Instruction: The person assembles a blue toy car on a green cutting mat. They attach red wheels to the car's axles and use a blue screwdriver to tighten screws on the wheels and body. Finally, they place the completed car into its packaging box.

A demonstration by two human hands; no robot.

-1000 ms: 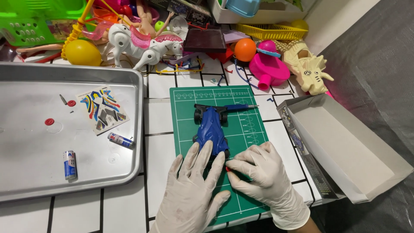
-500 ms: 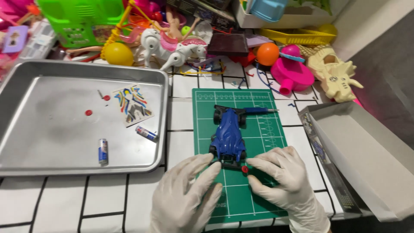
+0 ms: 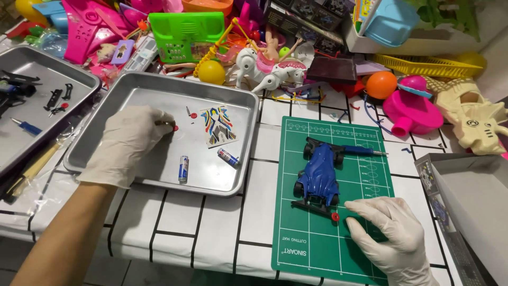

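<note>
The gloved left hand (image 3: pixel 127 143) reached into the metal tray (image 3: pixel 106 159), fingertips pinched at a small red part (image 3: pixel 175 127); whether it gripped it was unclear. The right hand (image 3: pixel 394 238) lay flat and open on the green cutting mat (image 3: pixel 317 249), just right of the blue toy car (image 3: pixel 317 177), near a small red piece (image 3: pixel 335 216).

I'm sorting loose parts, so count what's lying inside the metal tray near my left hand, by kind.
Batteries: 2
Sticker sheets: 1
Small red round pieces: 2
Small pins: 1
Total: 6
</note>
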